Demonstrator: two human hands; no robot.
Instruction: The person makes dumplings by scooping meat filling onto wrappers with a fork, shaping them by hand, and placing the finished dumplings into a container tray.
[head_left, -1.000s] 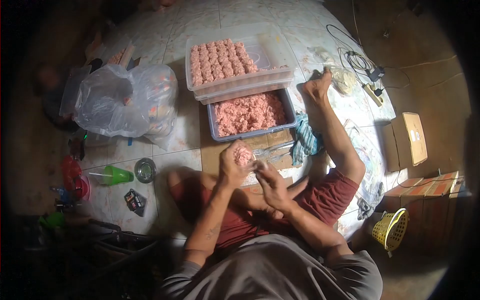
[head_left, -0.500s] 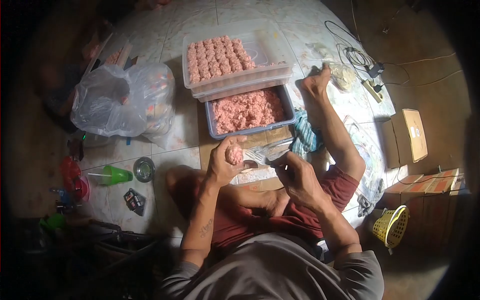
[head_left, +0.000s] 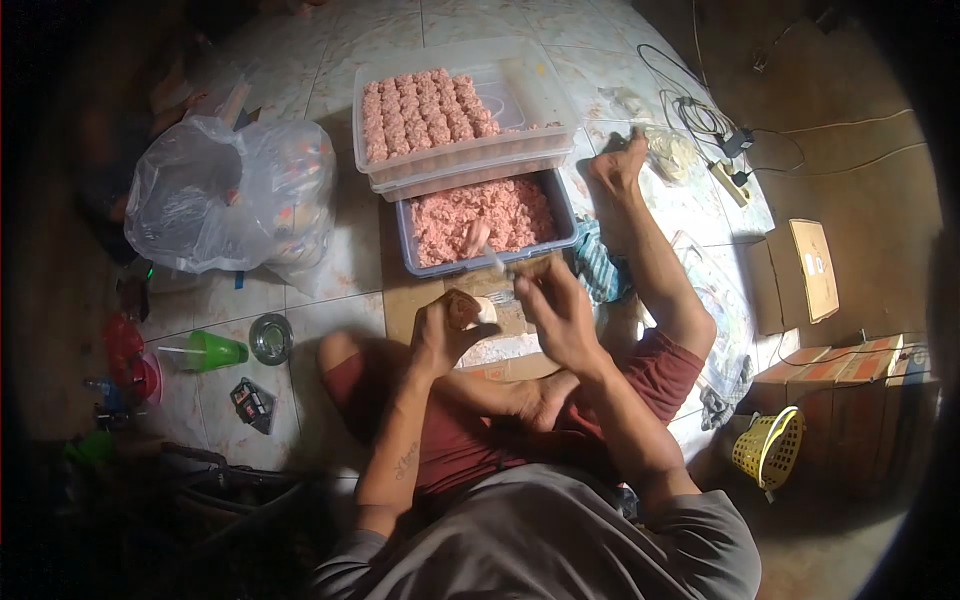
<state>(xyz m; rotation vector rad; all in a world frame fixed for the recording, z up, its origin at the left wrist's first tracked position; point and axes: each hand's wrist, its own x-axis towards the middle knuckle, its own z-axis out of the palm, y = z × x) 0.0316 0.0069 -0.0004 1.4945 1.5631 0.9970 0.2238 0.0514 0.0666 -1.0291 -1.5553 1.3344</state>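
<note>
While seated on the tiled floor (head_left: 340, 315), holds the left hand (head_left: 440, 330) partly open above the cardboard (head_left: 400, 300), with the fingers curled, the thumb spread away from them and some of the palm showing in the gap; has hold of nothing visible with it. Wraps the right hand (head_left: 560, 310) around a slim utensil (head_left: 497, 262), pointing it up and left toward the blue-grey tub (head_left: 440, 270). Carries a small pink lump (head_left: 476, 237) at the far end of the utensil, over the near part of the ground meat (head_left: 500, 210) filling the tub; cannot tell, through the blur, about contact between the two. Beyond the tub and partly over it, has stacked clear containers (head_left: 545, 95), with rows of meat portions (head_left: 425, 115) in the left part of the top one. Just right of the tub, has a crumpled blue checked cloth (head_left: 597, 265); beside the right hand, some metal cutlery (head_left: 503, 296), half hidden. Well to the left, has a plastic bag (head_left: 180, 200), a green cup (head_left: 215, 350) and a round glass dish (head_left: 271, 340); far right, a yellow basket (head_left: 768, 448).
</note>
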